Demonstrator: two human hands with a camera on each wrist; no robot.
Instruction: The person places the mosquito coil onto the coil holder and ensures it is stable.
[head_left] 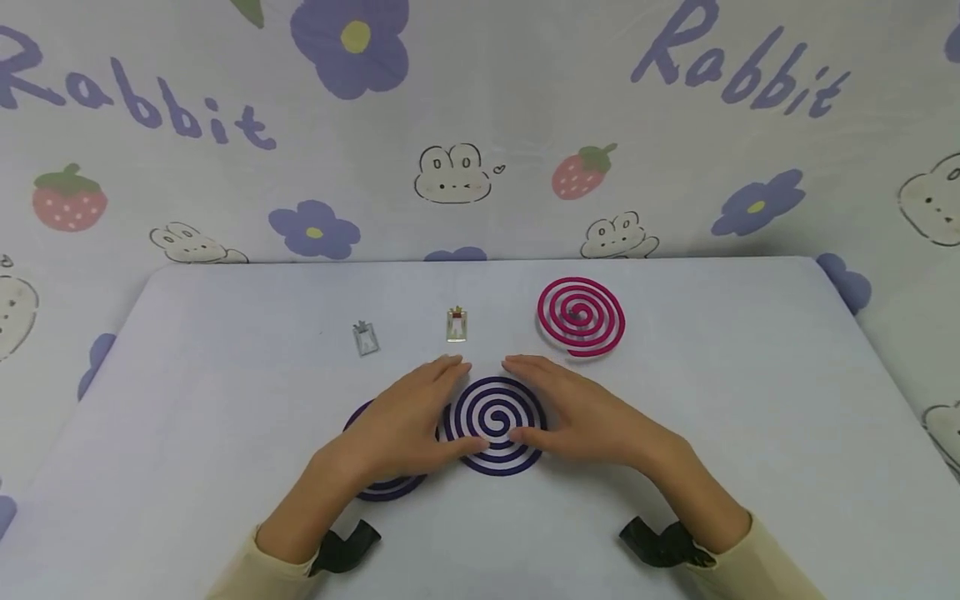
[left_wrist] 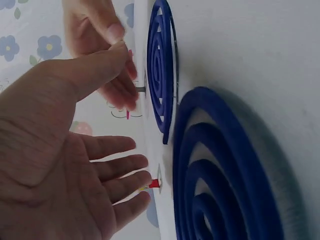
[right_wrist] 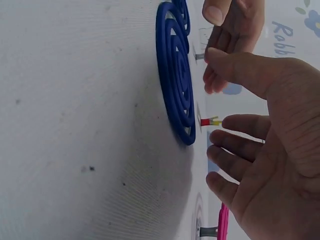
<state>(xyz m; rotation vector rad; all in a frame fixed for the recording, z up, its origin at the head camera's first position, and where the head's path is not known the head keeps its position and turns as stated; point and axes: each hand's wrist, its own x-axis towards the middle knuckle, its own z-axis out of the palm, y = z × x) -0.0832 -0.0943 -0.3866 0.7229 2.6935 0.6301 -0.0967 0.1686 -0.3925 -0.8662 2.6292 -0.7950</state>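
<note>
Two blue coils (head_left: 496,422), one pink coil (head_left: 582,312), apparently three metal stands (head_left: 457,316).

We see the right hand (right_wrist: 280,145), fingers extended, near a blue coil (right_wrist: 175,75) on the table (right_wrist: 90,120); the left hand (right_wrist: 235,30) is opposite, a pink coil (right_wrist: 223,220) partly visible below.

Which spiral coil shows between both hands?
The rightmost blue coil; the other blue coil is partly hidden behind the left hand, and the pink coil is beyond the right hand.

A dark-blue spiral coil (head_left: 498,419) with open, evenly spaced rings lies flat on the white bench (head_left: 750,375), a partly hidden matching coil (head_left: 388,493) just left of it.
</note>
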